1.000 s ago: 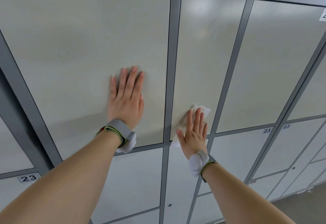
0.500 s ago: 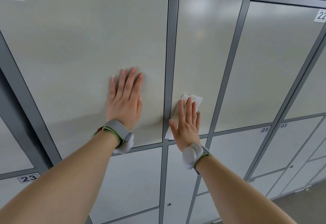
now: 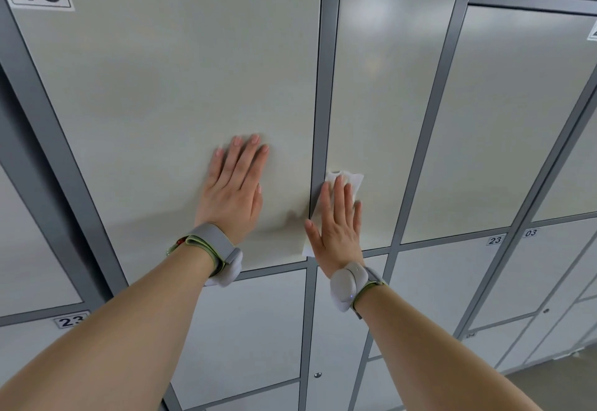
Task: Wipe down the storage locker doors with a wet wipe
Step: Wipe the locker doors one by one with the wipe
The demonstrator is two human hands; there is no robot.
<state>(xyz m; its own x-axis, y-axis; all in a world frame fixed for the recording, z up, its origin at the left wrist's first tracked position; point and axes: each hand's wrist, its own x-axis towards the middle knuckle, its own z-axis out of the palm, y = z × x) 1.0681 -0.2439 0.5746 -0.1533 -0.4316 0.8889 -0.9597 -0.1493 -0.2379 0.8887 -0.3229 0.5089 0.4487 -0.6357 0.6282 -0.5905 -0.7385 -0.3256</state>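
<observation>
most of the wet wipe [image 3: 357,181] is covered by the right hand [image 3: 337,233]; only its upper edge and one lower corner are seen. the palm of the left hand [image 3: 234,194] is turned to the door [image 3: 161,87] and is hidden. a number label [image 3: 593,31] is cut off by the right edge and cannot be read. a small label [image 3: 470,334] lower down is too small to be read. the left forearm [image 3: 129,346] and the right forearm [image 3: 436,355] are cut off by the bottom edge.
</observation>
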